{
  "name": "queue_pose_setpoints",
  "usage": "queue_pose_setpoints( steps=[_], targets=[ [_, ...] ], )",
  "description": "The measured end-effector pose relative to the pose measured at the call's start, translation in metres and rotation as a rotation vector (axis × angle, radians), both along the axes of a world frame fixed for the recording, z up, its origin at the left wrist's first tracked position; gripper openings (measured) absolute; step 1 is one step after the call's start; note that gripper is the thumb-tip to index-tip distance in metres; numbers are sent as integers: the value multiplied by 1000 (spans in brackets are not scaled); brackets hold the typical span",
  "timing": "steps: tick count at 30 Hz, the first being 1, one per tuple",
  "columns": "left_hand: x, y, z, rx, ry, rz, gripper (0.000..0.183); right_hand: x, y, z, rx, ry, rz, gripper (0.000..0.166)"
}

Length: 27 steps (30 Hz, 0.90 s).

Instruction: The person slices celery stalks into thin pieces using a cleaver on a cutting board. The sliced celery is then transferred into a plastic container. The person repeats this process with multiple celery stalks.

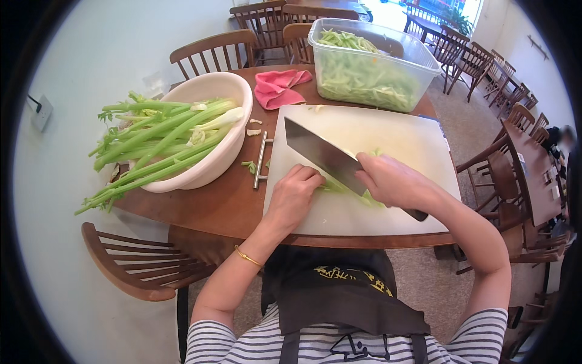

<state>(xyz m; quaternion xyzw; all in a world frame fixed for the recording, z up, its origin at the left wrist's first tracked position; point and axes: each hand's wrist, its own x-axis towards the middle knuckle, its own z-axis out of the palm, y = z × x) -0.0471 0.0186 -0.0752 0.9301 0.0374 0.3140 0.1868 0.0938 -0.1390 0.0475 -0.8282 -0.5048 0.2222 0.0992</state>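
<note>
My right hand [395, 179] grips the handle of a broad Chinese cleaver [320, 152], its blade slanting up to the left over the white cutting board [300, 223]. Bent fingers of my left hand [295, 191] press on green celery [334, 185] beside the blade. Part of that celery is hidden behind the cleaver and my fingers. Cut celery pieces [373, 200] lie by the blade's near end, close to my right hand. To the left, long celery stalks [168, 132] with leaves rest in a white basin [241, 123] and hang over its rim.
A clear plastic tub [377, 86] of sliced celery stands beyond the board. A pink cloth [279, 88] and a metal handle [260, 159] are on the wooden table [204, 209]. Wooden chairs [145, 264] stand around. A person [557, 141] is at the far right.
</note>
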Motion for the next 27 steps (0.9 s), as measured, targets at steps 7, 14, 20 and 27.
queue_pose_setpoints(
  steps=[7,14,20,27],
  targets=[
    [1,11,-8,-89,-31,1,23,-6,-16,-14,63,-74,132,20],
    [-1,12,-11,-88,-32,15,21,-8,13,-35,99,-12,110,20],
    [-2,11,-11,-84,-28,23,21,1,24,-14,40,6,52,24],
    [-1,13,-14,-78,-46,-1,21,-6,-7,-18,47,-37,123,21]
  ],
)
